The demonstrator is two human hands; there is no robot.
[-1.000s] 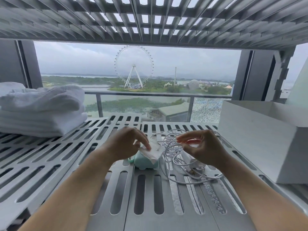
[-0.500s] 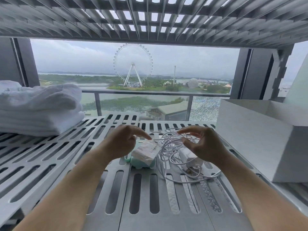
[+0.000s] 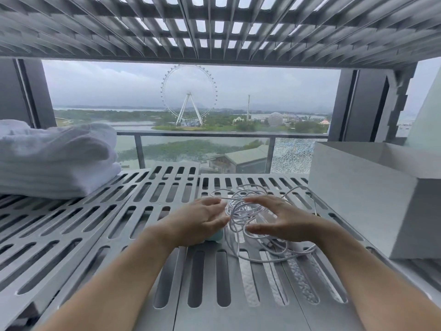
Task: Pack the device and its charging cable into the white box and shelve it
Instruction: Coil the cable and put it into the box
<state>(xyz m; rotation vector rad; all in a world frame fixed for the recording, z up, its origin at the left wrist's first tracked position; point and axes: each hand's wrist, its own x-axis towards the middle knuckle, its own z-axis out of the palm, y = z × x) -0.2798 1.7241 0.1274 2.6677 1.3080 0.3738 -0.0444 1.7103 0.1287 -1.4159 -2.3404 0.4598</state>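
Grey slotted metal forms the shelf, which runs from the near edge out to a window at the far side, with a second slatted shelf overhead. At the right stands the white box, open at the top; from this angle only its pale inner walls show, and whether anything lies inside cannot be told. No writing or label can be read on it. At the far left sits a stack of folded white towels.

Between them, in the middle of the shelf, the white charging cable lies in a loose tangle of loops with no clear long axis, one strand trailing nearer and to the right. The right hand is spread flat over the tangle, fingers splayed and closed on nothing. The left hand rests palm down just left of the cable, covering the device; only a small teal edge shows beneath the palm, so its direction cannot be told, nor whether the hand grips it.
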